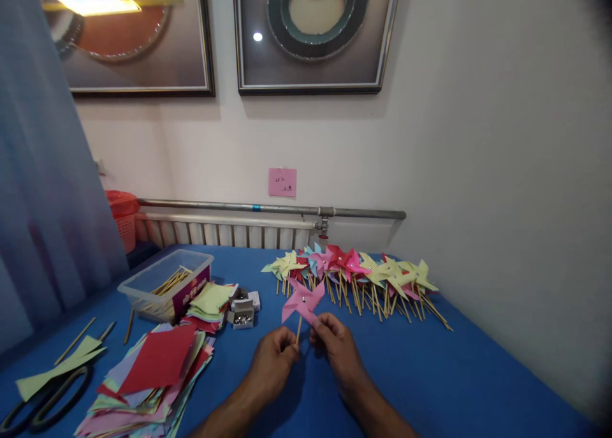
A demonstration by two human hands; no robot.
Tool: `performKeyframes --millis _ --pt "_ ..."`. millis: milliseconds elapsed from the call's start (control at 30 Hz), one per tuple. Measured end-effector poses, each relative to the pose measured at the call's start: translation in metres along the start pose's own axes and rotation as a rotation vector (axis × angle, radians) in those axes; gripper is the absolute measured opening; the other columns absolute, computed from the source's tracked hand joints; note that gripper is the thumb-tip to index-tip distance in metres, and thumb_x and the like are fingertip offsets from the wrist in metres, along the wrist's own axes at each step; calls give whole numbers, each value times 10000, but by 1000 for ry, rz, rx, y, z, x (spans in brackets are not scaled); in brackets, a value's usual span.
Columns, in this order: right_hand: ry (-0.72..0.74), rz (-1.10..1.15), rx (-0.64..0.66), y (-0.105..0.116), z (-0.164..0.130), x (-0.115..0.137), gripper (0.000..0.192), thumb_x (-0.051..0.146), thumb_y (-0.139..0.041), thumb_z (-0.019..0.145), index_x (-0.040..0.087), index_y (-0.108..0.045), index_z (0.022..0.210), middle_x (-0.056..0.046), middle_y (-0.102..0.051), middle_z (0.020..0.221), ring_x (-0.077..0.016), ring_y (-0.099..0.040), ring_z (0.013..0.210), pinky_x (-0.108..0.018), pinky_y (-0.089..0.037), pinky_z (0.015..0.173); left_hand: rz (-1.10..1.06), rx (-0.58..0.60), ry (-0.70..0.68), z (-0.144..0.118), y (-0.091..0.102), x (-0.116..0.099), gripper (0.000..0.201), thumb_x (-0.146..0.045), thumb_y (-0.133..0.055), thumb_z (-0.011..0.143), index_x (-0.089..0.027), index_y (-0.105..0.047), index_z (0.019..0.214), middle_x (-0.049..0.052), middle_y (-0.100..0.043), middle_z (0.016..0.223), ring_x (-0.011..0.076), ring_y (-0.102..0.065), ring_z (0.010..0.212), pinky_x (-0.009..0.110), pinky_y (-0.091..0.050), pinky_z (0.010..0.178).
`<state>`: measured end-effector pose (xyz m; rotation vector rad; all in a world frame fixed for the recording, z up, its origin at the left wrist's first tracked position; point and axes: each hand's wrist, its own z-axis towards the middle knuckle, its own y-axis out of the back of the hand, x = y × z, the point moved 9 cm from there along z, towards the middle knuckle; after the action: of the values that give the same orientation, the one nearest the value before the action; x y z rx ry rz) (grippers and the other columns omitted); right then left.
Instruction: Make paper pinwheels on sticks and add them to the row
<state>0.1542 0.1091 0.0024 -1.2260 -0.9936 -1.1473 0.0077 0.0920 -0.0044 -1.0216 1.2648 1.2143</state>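
Observation:
A pink paper pinwheel (303,299) with a silver pin at its centre is held upright above the blue table, its thin wooden stick (299,329) pointing down. My left hand (277,360) is closed around the lower part of that stick. With thumb and fingers, my right hand (336,347) pinches the lower right blade of the pinwheel. Behind it lies a long row of pinwheels (354,266) in yellow, red, pink and blue, their sticks toward me. Left of my hands, small open boxes of metal pins (243,315) stand beside stacked paper squares (155,361).
On the left of the blue table (406,374), a clear plastic box (138,291) holds wooden sticks. Black-handled scissors (62,396) lie under yellow paper strips (60,368) at the front left. A radiator (229,233) and a pipe run along the wall behind.

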Motion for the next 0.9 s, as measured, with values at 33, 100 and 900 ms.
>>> performKeyframes --millis 33,100,900 --pt "-6 -8 19 -4 -1 -2 436 602 -752 696 208 -566 686 38 -573 573 -117 -479 511 -241 -336 499 6 -5 -10 0 1 0 161 -316 -608 705 -184 -534 653 -51 -463 560 90 -355 513 233 -256 515" --pt "-14 -26 61 -11 -4 -5 461 630 -743 697 205 -564 680 40 -565 562 -107 -453 494 -242 -335 498 20 -9 -29 1 2 -2 134 -300 -582 707 -183 -540 658 -51 -467 560 90 -355 508 232 -262 512" --pt "152 -486 111 -34 -32 7 146 273 -566 833 209 -545 703 48 -536 653 -135 -475 630 -244 -351 597 -369 -94 71 -2 8 -8 369 -455 -827 557 -137 -658 635 -39 -503 541 78 -379 531 213 -289 534"
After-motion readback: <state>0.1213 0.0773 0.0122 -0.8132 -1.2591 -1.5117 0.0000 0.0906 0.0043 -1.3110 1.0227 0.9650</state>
